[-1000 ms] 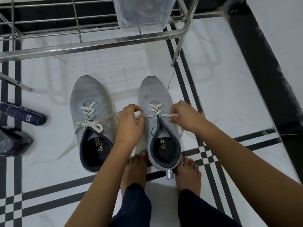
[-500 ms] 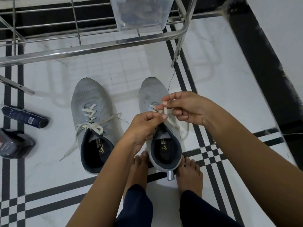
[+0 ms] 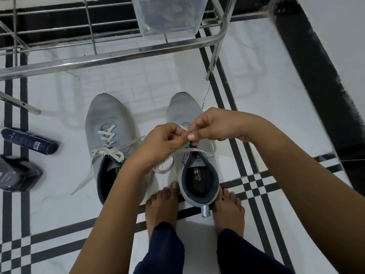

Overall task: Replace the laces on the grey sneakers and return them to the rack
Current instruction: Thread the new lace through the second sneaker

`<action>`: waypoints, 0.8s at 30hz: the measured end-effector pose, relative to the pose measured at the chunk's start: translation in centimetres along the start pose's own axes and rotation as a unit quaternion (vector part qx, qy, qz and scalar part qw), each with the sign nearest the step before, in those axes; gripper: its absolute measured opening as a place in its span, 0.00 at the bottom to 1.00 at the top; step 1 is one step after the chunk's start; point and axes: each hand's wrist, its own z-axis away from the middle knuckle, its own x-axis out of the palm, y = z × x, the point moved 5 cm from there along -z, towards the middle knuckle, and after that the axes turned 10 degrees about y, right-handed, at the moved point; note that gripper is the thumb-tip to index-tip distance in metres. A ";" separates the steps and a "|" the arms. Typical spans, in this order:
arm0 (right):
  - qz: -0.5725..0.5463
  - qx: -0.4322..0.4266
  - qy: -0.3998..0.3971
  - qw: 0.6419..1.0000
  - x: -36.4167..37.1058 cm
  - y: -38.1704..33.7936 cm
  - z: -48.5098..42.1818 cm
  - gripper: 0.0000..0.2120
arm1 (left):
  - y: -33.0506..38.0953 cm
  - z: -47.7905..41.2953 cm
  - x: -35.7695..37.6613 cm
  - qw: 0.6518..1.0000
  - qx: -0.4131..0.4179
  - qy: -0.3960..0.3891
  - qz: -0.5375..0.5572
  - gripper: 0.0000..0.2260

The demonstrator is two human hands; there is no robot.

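Left hand (image 3: 164,143) and right hand (image 3: 219,125), fingers (image 3: 191,137) clamped on the lace (image 3: 205,153) above the grey sneaker (image 3: 183,109), on the floor just before the rack (image 3: 118,56). Risk: the loop slipping loose if tension drops.

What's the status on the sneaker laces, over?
Left hand and right hand pinch the lace over the right-side sneaker. Other sneaker laced and tied. Both on floor; rack ahead, nothing blocking.

Grey mesh sneakers (image 3: 110,123) with cream laces (image 3: 107,135), navy linings, white floor (image 3: 276,107) with black stripes
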 end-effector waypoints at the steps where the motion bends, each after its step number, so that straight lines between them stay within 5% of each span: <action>1: 0.001 0.004 0.008 1.000 -0.3 0.2 -0.1 0.05 | 0.0 0.2 -0.6 1.000 -0.003 -0.001 -0.003 0.06; 7: 0.173 0.020 0.071 0.982 -2.1 1.9 0.0 0.10 | -0.7 0.3 -2.3 0.995 0.006 0.016 -0.096 0.07; 11: 0.143 -0.025 0.020 0.989 0.3 0.4 -0.4 0.11 | 0.7 -0.1 0.4 0.990 0.039 0.008 -0.134 0.08; 16: 0.201 0.021 0.075 0.976 -2.0 2.3 -0.4 0.04 | -0.8 -0.1 -1.7 0.995 0.023 0.042 -0.092 0.09; 21: 0.179 -0.009 0.051 0.983 -0.5 1.2 -0.4 0.18 | -0.3 -0.5 -1.0 0.995 0.037 0.029 -0.091 0.09; 24: 0.120 -0.055 0.043 0.990 0.3 -0.2 -0.7 0.07 | 0.5 -0.6 -0.3 0.993 0.050 0.021 -0.107 0.10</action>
